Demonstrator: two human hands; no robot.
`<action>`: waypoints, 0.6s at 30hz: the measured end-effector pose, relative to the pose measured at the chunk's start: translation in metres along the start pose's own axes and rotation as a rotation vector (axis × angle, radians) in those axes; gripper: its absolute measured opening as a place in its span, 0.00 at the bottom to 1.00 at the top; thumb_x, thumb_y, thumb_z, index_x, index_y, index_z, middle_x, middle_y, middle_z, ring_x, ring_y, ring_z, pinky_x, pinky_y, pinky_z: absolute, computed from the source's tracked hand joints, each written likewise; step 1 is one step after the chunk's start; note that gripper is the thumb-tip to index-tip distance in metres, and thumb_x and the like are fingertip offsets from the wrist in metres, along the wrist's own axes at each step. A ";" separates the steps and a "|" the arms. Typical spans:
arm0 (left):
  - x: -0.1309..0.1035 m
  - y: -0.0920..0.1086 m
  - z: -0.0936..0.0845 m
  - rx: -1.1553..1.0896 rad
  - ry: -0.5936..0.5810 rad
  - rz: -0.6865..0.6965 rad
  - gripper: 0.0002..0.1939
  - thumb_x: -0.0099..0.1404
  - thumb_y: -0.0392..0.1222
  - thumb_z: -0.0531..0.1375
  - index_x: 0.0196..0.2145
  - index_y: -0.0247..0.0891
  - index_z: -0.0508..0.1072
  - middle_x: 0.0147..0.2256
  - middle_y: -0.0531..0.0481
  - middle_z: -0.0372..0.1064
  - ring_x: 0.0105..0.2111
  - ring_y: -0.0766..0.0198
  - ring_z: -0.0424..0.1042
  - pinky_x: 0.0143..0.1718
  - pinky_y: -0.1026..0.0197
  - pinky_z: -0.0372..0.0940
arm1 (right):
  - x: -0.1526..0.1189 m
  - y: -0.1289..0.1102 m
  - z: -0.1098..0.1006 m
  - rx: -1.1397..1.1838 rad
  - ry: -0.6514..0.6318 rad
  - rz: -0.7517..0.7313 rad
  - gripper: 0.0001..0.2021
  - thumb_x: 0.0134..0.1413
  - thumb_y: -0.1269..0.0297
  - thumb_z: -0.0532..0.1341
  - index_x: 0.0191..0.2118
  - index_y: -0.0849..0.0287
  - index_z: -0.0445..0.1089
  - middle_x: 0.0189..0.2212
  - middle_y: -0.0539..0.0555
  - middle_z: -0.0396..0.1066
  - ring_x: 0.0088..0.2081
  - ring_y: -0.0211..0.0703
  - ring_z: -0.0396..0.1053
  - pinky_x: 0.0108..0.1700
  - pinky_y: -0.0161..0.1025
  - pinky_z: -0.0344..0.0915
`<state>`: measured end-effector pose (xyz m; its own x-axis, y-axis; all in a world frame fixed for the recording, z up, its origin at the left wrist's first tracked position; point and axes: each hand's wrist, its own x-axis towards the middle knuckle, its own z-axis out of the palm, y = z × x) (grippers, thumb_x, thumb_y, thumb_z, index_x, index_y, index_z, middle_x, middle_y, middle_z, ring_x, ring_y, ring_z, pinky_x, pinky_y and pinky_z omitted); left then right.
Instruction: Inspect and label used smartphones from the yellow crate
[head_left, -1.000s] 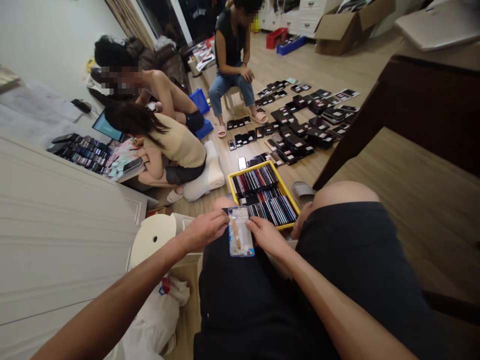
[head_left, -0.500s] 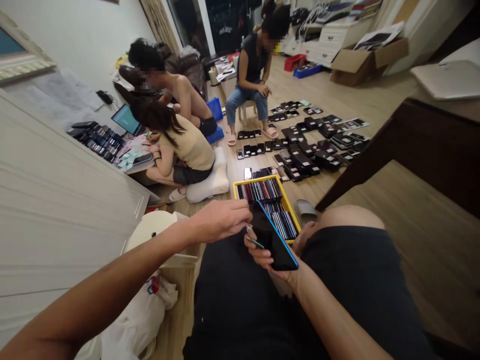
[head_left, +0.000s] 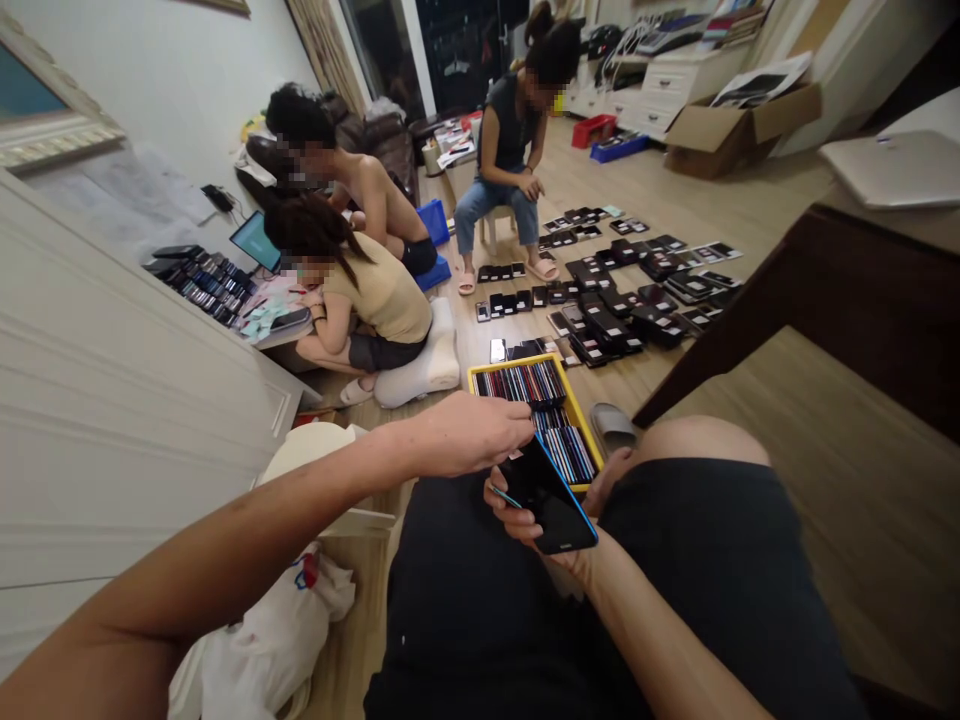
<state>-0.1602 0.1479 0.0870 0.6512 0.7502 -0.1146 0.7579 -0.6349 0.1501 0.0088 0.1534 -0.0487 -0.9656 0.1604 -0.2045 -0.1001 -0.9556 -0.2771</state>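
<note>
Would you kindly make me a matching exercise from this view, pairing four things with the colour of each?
Things:
1. Smartphone in the right hand
2. Crate just beyond the hands
3. Slipper beside the crate
4. Cardboard box by the white drawers

Colours:
A. Grey
B. Yellow
C. Brown
D. Black face with a bright blue edge

Right pairs: 1-D; 2-B; 3-A; 4-C
</note>
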 end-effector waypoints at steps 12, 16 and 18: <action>0.000 0.006 0.003 0.067 -0.013 -0.101 0.10 0.76 0.41 0.49 0.39 0.38 0.68 0.41 0.48 0.70 0.38 0.61 0.70 0.27 0.58 0.56 | 0.005 0.004 -0.014 -0.016 -0.188 -0.012 0.12 0.62 0.58 0.60 0.35 0.64 0.66 0.30 0.52 0.61 0.22 0.29 0.50 0.18 0.24 0.45; -0.001 0.010 0.009 0.063 0.012 -0.162 0.08 0.76 0.42 0.50 0.42 0.40 0.67 0.42 0.48 0.70 0.42 0.59 0.70 0.29 0.59 0.58 | 0.006 0.005 -0.017 0.008 -0.208 -0.019 0.13 0.60 0.58 0.63 0.36 0.64 0.67 0.30 0.52 0.62 0.21 0.27 0.51 0.17 0.25 0.44; -0.002 0.011 0.014 0.024 0.054 -0.204 0.06 0.75 0.41 0.51 0.43 0.40 0.66 0.42 0.49 0.70 0.43 0.59 0.70 0.31 0.59 0.59 | 0.006 0.005 -0.018 0.015 -0.200 -0.016 0.12 0.59 0.58 0.64 0.37 0.64 0.67 0.30 0.52 0.63 0.21 0.28 0.52 0.18 0.25 0.45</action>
<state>-0.1530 0.1367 0.0752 0.4817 0.8720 -0.0870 0.8749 -0.4728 0.1054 0.0065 0.1539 -0.0678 -0.9922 0.1247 -0.0088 -0.1179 -0.9571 -0.2648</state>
